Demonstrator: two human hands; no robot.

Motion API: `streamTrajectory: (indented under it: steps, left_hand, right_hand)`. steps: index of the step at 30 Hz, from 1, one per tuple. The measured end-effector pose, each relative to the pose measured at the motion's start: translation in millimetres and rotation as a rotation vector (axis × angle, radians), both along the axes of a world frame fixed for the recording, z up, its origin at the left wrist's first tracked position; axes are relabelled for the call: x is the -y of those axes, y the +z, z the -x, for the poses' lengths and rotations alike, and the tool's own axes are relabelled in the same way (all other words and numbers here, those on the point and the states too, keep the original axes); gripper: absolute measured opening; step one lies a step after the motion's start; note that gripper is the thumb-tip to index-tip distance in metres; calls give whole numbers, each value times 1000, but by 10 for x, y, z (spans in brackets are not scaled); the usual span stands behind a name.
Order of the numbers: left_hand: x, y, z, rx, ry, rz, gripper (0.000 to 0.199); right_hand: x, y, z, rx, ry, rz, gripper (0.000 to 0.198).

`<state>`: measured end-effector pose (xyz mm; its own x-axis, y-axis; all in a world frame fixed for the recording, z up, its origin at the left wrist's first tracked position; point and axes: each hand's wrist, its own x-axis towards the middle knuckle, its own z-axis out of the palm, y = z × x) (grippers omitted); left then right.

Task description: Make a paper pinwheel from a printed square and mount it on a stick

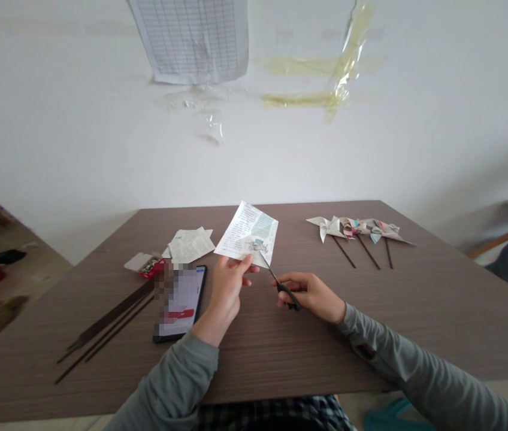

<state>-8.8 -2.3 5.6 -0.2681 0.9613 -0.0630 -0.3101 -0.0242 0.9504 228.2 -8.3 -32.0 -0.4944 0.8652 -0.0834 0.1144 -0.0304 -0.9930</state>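
Facing a white wall (92,149) bearing a gridded sheet (200,39). Working over a brown table (371,347). Seeing thin dark sticks (112,313) lying at the left, and three paper pinwheels (364,227) lying at the right towards the far edge. Seeing a phone (186,299) lying flat just beside the sticks. Pinching a printed paper square (254,224) at its lower edge with the left hand (228,284), holding it above the table's middle. Seeing loose printed sheets (191,245) lying beyond the phone. Curling the right hand (310,296) around the black handles of scissors (281,290), overlapping the square's lower corner with the blades. Seeing a small red box (147,275) lying open beside the sheets.
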Motion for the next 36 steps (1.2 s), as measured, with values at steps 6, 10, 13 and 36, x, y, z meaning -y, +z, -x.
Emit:
streamTrajectory:
  steps: [6,10,13,36]
  left_hand:
    - [-2,0,-6,-13,15,11,54]
    - [3,15,-16,-5,17,16,50]
    - [9,21,-29,-7,14,28,47]
    - [41,36,-69,-15,-2,87,36]
  right_hand:
    - [13,18,19,-1,-4,3,88]
    - [14,10,27,-7,3,14,90]
    - [14,0,32,-26,2,13,91]
    - [25,10,34,-44,-7,-6,89]
